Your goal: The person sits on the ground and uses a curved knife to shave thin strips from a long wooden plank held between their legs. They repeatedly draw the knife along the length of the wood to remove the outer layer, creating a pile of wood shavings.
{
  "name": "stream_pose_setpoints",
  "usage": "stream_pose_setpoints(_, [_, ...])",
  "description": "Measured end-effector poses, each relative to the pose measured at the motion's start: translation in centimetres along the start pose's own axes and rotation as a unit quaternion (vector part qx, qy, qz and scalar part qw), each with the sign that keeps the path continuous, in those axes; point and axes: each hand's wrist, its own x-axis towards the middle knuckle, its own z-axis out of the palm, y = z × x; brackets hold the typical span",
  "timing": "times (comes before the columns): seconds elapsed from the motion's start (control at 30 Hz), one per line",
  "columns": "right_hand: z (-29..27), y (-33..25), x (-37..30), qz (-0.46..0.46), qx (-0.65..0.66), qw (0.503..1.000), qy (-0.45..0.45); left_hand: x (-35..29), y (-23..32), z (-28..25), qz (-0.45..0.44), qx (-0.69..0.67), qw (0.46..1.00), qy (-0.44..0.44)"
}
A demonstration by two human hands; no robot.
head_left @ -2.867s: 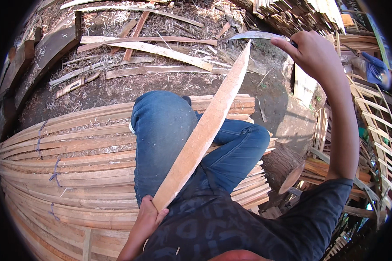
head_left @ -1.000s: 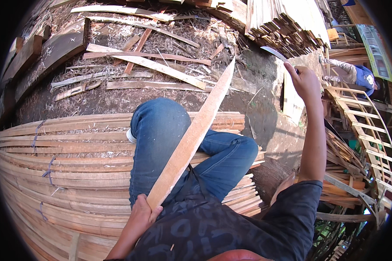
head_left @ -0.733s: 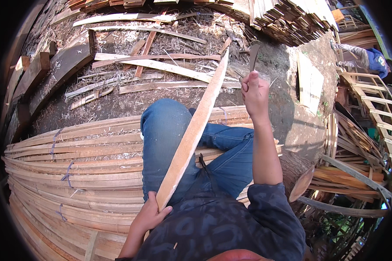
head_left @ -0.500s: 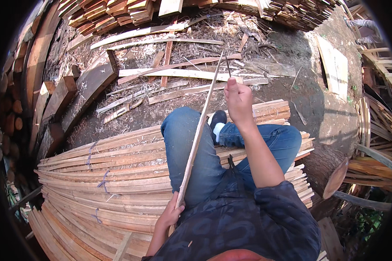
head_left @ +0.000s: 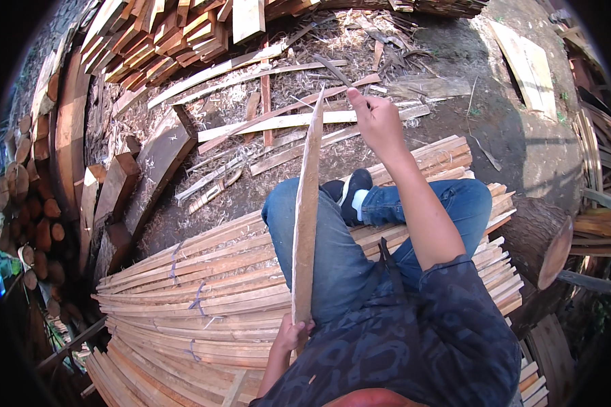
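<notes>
My left hand (head_left: 293, 332) is closed around the lower end of a long wooden slat (head_left: 307, 217), low by my waist. The slat stands up along my bent leg, its broad face showing and its far end narrowing to a point. My right hand (head_left: 380, 125) is raised beyond my knees, gripping a knife (head_left: 332, 70) with the thumb along the top. Its dark, narrow blade points away to the far left, apart from the slat tip, and the handle is hidden in my fist.
Bundled slats (head_left: 237, 292) lie under and beside my legs. Loose strips (head_left: 278, 125) and shavings cover the ground ahead. Thick beams (head_left: 159, 156) stand at the left, stacked timber (head_left: 176, 41) at the far side, a log (head_left: 533, 237) and a pale board (head_left: 523, 68) at the right.
The slat has turned from its thin edge to its broad face. The knife blade has swung from nearly upright to slanting left, and my right hand has shifted slightly right and away.
</notes>
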Motion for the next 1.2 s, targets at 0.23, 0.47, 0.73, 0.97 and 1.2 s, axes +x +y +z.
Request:
stream_pose_setpoints(0.23, [0.5, -2.5, -2.8, -0.127, 0.028, 0.991, -0.002, -0.5, 0.7, 0.5, -0.015, -0.004, 1.000, 0.023])
stream_pose_setpoints(0.47, [0.7, 3.9, -1.3, 0.026, 0.083, 0.996, 0.030, -0.1, 1.3, 0.7, -0.024, -0.035, 0.999, 0.027])
stream_pose_setpoints(0.73, [0.8, 1.4, -8.0, -0.004, 0.096, 0.995, -0.028, -0.3, 1.3, 0.9, -0.015, -0.033, 0.999, 0.033])
stream_pose_setpoints(0.97, [-0.2, -3.6, -7.7, -0.059, 0.060, 0.995, -0.061, -0.8, 2.0, 3.4, 0.020, 0.048, 0.993, 0.110])
stream_pose_setpoints(1.2, [-0.9, -4.3, -5.1, -0.064, -0.010, 0.997, -0.052, -0.7, 2.0, 3.4, 0.070, 0.133, 0.984, 0.097])
